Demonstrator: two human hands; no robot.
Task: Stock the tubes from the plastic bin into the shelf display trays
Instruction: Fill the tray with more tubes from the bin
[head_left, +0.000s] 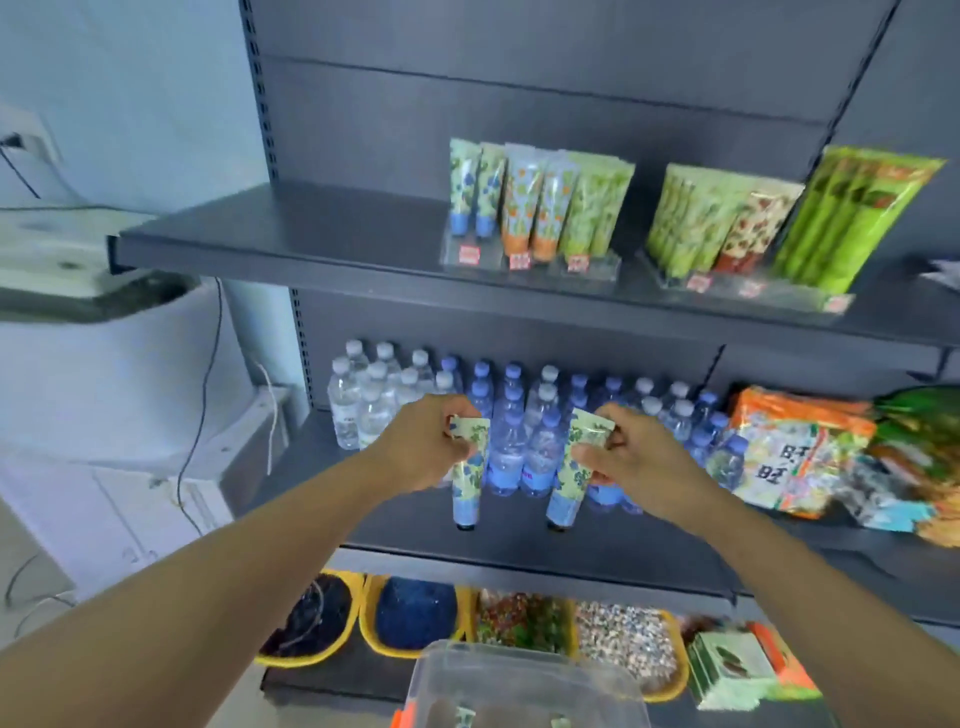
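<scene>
We see a dark grey metal shelf unit. Its upper board carries two clear plastic display trays of patterned tubes toward the right end; the middle board bears clear water bottles and colourful snack bags.

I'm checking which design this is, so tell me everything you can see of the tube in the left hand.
The tube is pale green with a blue floral print and a light blue cap end. It looks like soft plastic. It hangs upright, cap down and flat crimped end up, in front of the water bottles. The left hand pinches it near the crimp; nothing else touches it.
</scene>
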